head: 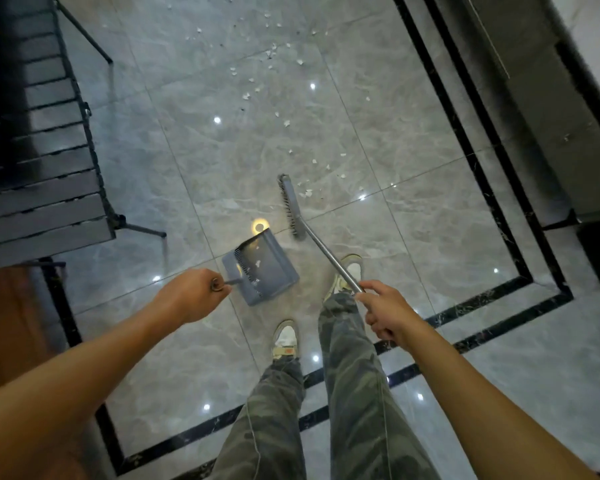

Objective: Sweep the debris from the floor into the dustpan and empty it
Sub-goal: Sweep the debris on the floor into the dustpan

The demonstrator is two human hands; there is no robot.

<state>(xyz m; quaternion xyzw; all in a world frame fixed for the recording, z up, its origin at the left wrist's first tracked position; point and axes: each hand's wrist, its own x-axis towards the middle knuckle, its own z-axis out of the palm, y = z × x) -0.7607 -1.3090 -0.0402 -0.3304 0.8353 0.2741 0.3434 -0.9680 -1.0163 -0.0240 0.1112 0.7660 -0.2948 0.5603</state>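
Observation:
A grey dustpan rests on the glossy tiled floor with a few white scraps inside it. My left hand grips the top of its upright handle. The broom stands just right of the pan, its bristles on the floor, and its metal pole slants back to my right hand, which is closed around it. White paper debris lies beside the broom head, and several more scraps are strewn across the tiles farther ahead.
A dark slatted bench with thin metal legs stands at the left. Black border strips run along the tiles, with a dark wall or cabinet at the right. My two feet in light sneakers stand just behind the dustpan.

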